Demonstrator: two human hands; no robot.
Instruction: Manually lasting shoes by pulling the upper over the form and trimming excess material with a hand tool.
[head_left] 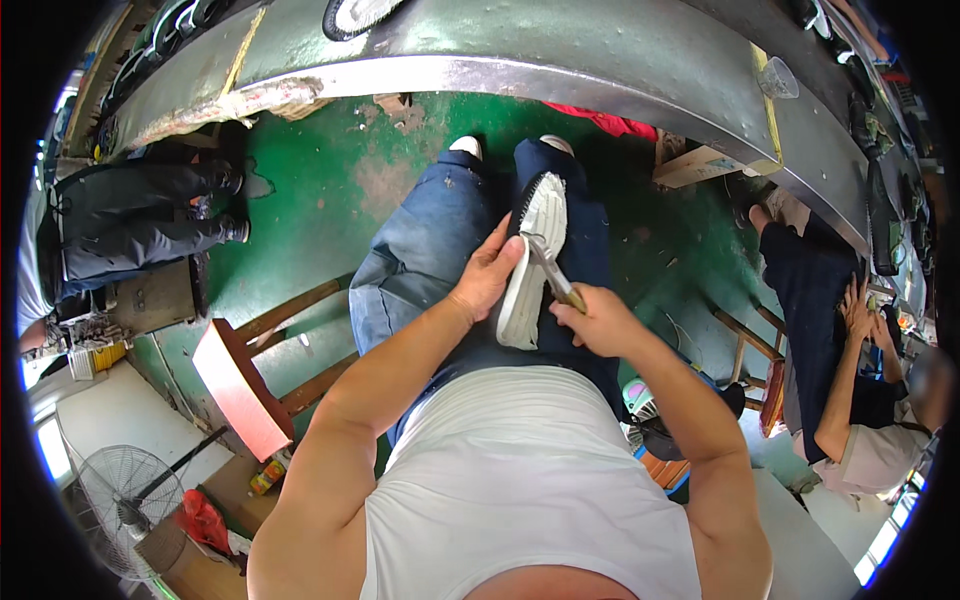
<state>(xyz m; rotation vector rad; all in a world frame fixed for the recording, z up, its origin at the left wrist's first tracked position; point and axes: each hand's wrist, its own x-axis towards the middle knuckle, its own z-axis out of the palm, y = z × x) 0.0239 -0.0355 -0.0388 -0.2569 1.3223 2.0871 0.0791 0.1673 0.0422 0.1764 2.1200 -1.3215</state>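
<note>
A shoe [546, 222] lies across my thighs with its pale, ridged underside up and a dark stitched edge around the toe. My left hand [488, 268] is closed on its left side, the thumb pressing near the rim and the other fingers partly hidden beneath. In my right hand [598, 320] is a metal hand tool that looks like lasting pincers [549, 266], gripped by the handle. Its head touches the underside near my left thumb; the jaws are too small to make out.
A long metal-topped bench [600, 95] curves across the front, with another shoe part [362, 14] on it. At left are a wooden stool [242, 388], a fan [128, 508] and a standing person [140, 225]. Another person [850, 380] sits at right, hands together.
</note>
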